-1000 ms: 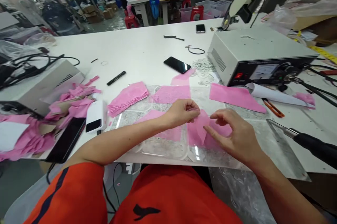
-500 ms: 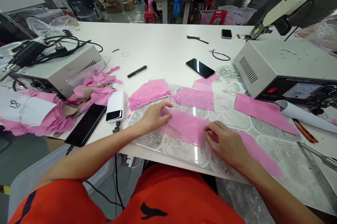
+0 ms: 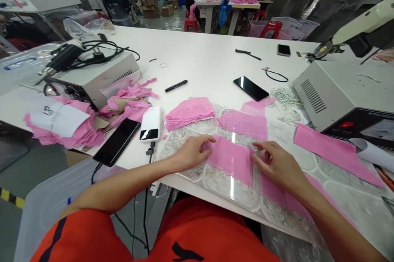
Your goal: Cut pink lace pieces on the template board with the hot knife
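A pink fabric piece [image 3: 231,159] lies flat on a glossy clear sheet [image 3: 212,175] with rounded sections. At its left edge is my left hand [image 3: 194,152], thumb and forefinger apart. My right hand [image 3: 278,165] is by the right edge, its thumb and forefinger also parted; whether the fingertips touch the cloth I cannot tell. Just beyond lies a lace-like pink piece [image 3: 246,124], with a stack of pink lace pieces [image 3: 190,113] to its left. Another pink piece [image 3: 277,192] lies partly hidden under my right forearm.
A grey machine box [image 3: 341,93] stands on the right, another box [image 3: 104,79] on the left. Around them lie a black phone [image 3: 250,88], a dark phone [image 3: 117,142], a white power bank [image 3: 151,123], a pen [image 3: 176,86] and a pink bundle [image 3: 70,126] under paper.
The view has swung left, so things sit further right. Both hands' fingers have spread from the fabric's edges, and the piece now lies flatter and squarer between them.
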The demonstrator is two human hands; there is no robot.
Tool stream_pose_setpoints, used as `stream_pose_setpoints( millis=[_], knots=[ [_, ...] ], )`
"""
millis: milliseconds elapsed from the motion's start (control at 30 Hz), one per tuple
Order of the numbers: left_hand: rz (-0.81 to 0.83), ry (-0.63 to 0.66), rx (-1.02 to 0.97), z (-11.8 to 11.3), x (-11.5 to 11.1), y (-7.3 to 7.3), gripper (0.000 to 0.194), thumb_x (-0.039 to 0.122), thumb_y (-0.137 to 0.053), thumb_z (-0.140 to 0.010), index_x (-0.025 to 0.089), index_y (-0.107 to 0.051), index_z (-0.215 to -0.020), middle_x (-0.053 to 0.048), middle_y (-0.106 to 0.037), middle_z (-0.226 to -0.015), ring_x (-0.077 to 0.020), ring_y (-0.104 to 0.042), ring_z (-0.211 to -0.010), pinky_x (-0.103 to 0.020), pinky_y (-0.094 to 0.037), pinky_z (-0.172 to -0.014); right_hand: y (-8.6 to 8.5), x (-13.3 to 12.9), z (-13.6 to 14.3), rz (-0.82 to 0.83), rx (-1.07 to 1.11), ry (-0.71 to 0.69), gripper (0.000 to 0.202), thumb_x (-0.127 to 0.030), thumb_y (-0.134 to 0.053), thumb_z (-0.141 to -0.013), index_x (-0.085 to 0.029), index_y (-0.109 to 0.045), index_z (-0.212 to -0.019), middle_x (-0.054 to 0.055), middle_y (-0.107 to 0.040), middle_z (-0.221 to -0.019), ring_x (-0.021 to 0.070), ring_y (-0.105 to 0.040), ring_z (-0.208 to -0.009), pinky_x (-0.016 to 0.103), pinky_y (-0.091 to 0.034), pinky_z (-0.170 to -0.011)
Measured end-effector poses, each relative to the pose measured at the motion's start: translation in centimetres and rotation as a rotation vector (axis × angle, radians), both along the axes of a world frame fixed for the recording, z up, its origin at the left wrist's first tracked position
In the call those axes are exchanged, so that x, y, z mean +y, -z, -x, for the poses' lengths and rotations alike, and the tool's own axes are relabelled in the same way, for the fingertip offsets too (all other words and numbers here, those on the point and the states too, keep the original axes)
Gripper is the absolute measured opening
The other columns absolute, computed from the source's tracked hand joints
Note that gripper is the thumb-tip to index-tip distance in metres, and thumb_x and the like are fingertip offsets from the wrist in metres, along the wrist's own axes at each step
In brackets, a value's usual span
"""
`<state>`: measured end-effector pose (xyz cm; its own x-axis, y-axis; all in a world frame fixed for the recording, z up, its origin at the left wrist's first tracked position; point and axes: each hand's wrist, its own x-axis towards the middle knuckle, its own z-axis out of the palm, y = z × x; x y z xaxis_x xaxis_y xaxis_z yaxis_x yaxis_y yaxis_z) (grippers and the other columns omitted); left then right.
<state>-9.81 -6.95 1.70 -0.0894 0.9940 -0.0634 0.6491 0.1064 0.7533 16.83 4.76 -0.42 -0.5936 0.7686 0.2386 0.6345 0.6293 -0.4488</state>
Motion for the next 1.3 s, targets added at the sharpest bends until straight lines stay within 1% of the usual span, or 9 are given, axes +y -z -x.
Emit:
stream_pose_setpoints(
  millis=[100,200,400,533,867,967,1033,1167,1300],
  knots=[
    [0.014,-0.013,-0.001,-0.1,0.0,0.1,0.039,0.009,-0.064,-0.081,0.018,-0.073,-0.117,0.001,-0.074,-0.081,-0.0149,-0.067,-0.071,-0.026,-0.054,-0.071,0.7,0.9,-0.1,0.045,-0.004,-0.032,0.02,-0.043,-0.062,-0.086,-0.025,-0.071,-0.085,0.003,-0.071,-0.082,0.0143,-0.06,-0.052,0.028,-0.047,-0.044],
    [0.014,-0.018,-0.001,0.0,0.0,0.2,0.038,0.009,-0.064,-0.08,0.018,-0.073,-0.117,0.0,-0.074,-0.081,-0.0151,-0.066,-0.072,-0.026,-0.054,-0.07,0.2,1.5,-0.1,0.145,-0.002,-0.025,0.02,-0.039,-0.06,-0.084,-0.025,-0.066,-0.071,0.002,-0.069,-0.071,0.0158,-0.061,-0.053,0.029,-0.048,-0.047],
    [-0.002,-0.003,0.014,0.4,-0.2,0.0,0.041,0.008,-0.06,-0.079,0.019,-0.072,-0.117,-0.002,-0.076,-0.09,-0.0157,-0.067,-0.076,-0.027,-0.052,-0.071,-3.5,1.4,1.0,0.584,0.034,0.081,0.017,-0.036,-0.058,-0.084,-0.022,-0.064,-0.075,0.002,-0.071,-0.064,0.0169,-0.066,-0.057,0.029,-0.052,-0.054],
    [0.028,-0.019,0.043,0.7,-0.4,-0.4,0.041,0.009,-0.059,-0.082,0.019,-0.071,-0.119,-0.002,-0.076,-0.09,-0.0144,-0.065,-0.072,-0.026,-0.051,-0.069,-4.5,0.9,2.6,0.777,0.011,0.161,0.01,-0.027,-0.056,-0.086,-0.021,-0.063,-0.085,0.003,-0.073,-0.065,0.0162,-0.07,-0.062,0.027,-0.056,-0.061],
    [0.031,0.019,0.211,0.9,-0.3,-0.5,0.048,0.003,-0.058,-0.08,0.018,-0.07,-0.124,0.0,-0.072,-0.08,-0.0154,-0.066,-0.07,-0.025,-0.051,-0.069,-3.7,0.6,2.9,0.614,-0.135,0.159,0.009,-0.02,-0.055,-0.083,-0.023,-0.062,-0.088,-0.005,-0.066,-0.053,0.0158,-0.065,-0.054,0.028,-0.046,-0.059],
    [0.006,0.044,0.251,0.9,-0.4,-0.4,0.05,0.003,-0.058,-0.08,0.018,-0.068,-0.127,-0.001,-0.075,-0.088,-0.016,-0.068,-0.074,-0.026,-0.054,-0.073,-3.6,0.2,2.4,0.549,-0.148,0.167,0.014,-0.022,-0.056,-0.083,-0.023,-0.063,-0.095,-0.004,-0.068,-0.06,0.0163,-0.064,-0.058,0.029,-0.044,-0.059],
    [-0.004,0.059,0.267,0.9,-0.5,-0.4,0.05,0.004,-0.058,-0.082,0.018,-0.067,-0.129,-0.002,-0.075,-0.093,-0.0162,-0.069,-0.076,-0.027,-0.055,-0.076,-3.4,-0.6,1.7,0.438,-0.133,0.171,0.016,-0.024,-0.058,-0.082,-0.023,-0.063,-0.097,-0.002,-0.07,-0.068,0.0165,-0.063,-0.061,0.028,-0.042,-0.056],
    [-0.002,0.071,0.297,0.9,-0.6,-0.4,0.048,0.006,-0.058,-0.084,0.018,-0.067,-0.13,-0.002,-0.075,-0.092,-0.0167,-0.069,-0.077,-0.028,-0.056,-0.078,-3.0,-3.3,0.0,0.21,-0.054,-0.019,0.011,-0.025,-0.055,-0.087,-0.023,-0.066,-0.087,0.002,-0.069,-0.075,0.0135,-0.06,-0.06,0.027,-0.045,-0.054],
    [-0.009,0.066,0.303,1.0,-0.6,-0.4,0.047,0.008,-0.058,-0.084,0.02,-0.068,-0.128,-0.002,-0.075,-0.092,-0.0168,-0.069,-0.076,-0.029,-0.057,-0.079,-2.2,-5.5,-0.8,0.141,-0.054,-0.147,0.016,-0.024,-0.053,-0.092,-0.021,-0.068,-0.088,0.003,-0.071,-0.082,0.0112,-0.06,-0.059,0.025,-0.046,-0.054]
  ],
)
